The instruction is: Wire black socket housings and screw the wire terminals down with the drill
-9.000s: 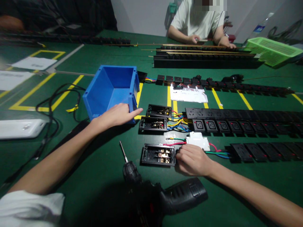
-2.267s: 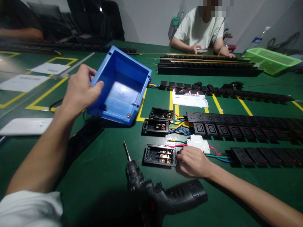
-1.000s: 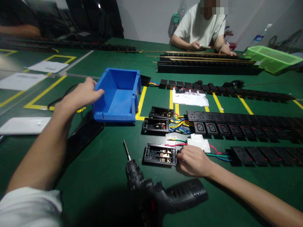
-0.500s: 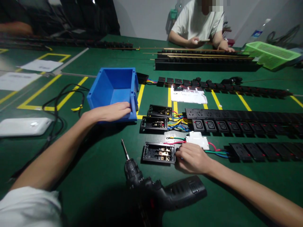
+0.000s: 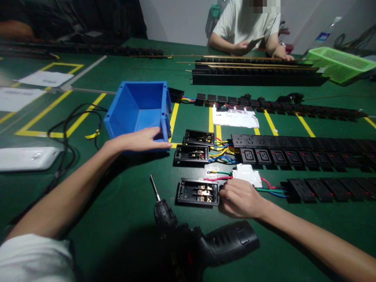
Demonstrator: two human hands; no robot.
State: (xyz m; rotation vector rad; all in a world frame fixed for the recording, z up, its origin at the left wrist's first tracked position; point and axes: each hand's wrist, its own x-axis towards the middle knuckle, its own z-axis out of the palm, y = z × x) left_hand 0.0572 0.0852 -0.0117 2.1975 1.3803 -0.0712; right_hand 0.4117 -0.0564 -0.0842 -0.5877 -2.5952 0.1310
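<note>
Left hand (image 5: 139, 140) at bin (image 5: 125, 107), right hand (image 5: 241, 198) curled by box (image 5: 188, 194) (long axis sideways, terminals (image 5: 203, 193) rightward), grips unclear

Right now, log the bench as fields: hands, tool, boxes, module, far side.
left hand: over the near edge of the blue bin; fingers partly hidden
right hand: curled beside the nearest black box; anything gripped is hidden
tool: power drill, lying on the near side of that box, bit pointing away from the wearer
boxes: two more open black boxes beyond it
module: white module, red lead and green lead on its left
far side: co-worker, green basket
</note>
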